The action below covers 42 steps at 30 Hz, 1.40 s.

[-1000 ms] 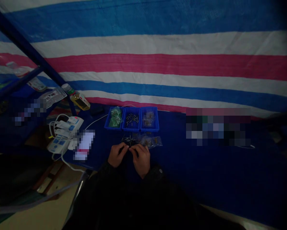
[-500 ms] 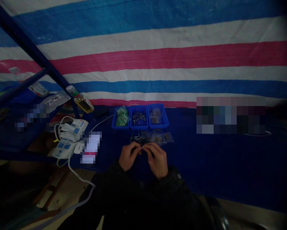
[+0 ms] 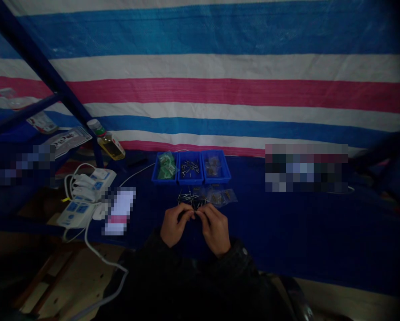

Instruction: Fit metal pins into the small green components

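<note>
My left hand (image 3: 175, 224) and my right hand (image 3: 216, 228) meet fingertip to fingertip at the near side of a loose pile of thin dark metal pins (image 3: 187, 196). Thumb and forefinger are pinched together on each hand. Whatever sits between them is too small and dark to make out. Just right of the pile lie small clear plastic bags (image 3: 224, 196) with brass-coloured pieces inside. Beyond stand three blue trays side by side: the left tray (image 3: 164, 182) holds green packets, the middle tray (image 3: 190, 182) loose pins, the right tray (image 3: 224, 178) clear bags.
To the left are white power strips (image 3: 76, 214) with plugged-in chargers and cables, and a blurred-out phone (image 3: 120, 211). A bottle of yellow liquid (image 3: 110, 146) leans near the blue frame post (image 3: 76, 111). A pixelated area covers things at the right. Striped sheeting (image 3: 220, 93) hangs behind the table.
The camera view shifts and tilts slightly between frames. Both hands stay pinched together at the pile, with only small finger movements. Trays and bags keep their places on the table.
</note>
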Motion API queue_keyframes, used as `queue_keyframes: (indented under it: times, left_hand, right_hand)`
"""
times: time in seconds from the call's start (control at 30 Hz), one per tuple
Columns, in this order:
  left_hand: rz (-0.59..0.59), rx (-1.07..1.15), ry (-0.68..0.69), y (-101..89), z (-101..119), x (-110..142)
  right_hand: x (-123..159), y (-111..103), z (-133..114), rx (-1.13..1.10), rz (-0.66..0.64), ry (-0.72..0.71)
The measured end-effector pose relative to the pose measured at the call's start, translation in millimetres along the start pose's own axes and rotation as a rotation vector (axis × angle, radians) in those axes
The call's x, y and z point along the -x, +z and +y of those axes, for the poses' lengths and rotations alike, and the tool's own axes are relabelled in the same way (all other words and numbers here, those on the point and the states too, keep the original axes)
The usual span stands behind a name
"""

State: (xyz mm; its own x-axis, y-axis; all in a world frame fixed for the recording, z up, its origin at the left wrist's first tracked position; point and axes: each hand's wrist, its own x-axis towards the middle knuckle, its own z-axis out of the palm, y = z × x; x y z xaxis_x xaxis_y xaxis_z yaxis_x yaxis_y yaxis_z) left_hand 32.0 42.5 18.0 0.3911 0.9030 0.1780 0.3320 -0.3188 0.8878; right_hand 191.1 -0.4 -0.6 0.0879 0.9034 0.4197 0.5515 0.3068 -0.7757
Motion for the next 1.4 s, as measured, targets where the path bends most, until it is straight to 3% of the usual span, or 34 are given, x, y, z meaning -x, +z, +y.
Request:
queue_keyframes:
  times: [0.17, 0.47, 0.6, 0.97, 1.4]
  left_hand:
    - [0.035, -0.033, -0.004, 0.0, 0.0, 1.6]
    - [0.114, -0.031, -0.04, -0.6, 3.2, 0.6]
    - [0.084, -0.01, -0.033, -1.9, 3.1, 0.4]
    - [-0.04, 0.008, -0.029, -2.9, -3.4, 3.5]
    - [-0.05, 0.062, 0.011, -3.2, -5.1, 0.2]
  right_hand:
    - [0.6, 0.3, 0.1, -0.022, 0.008, 0.006]
    - [2.8, -2.1, 2.0, -0.063, 0.151, 0.005]
    - [1.8, -3.7, -2.2, -0.07, 0.144, 0.01]
    - [2.5, -6.1, -5.0, -0.094, -0.036, -0.054]
    - [4.1, -0.5, 2.0, -0.142, 0.078, -0.081]
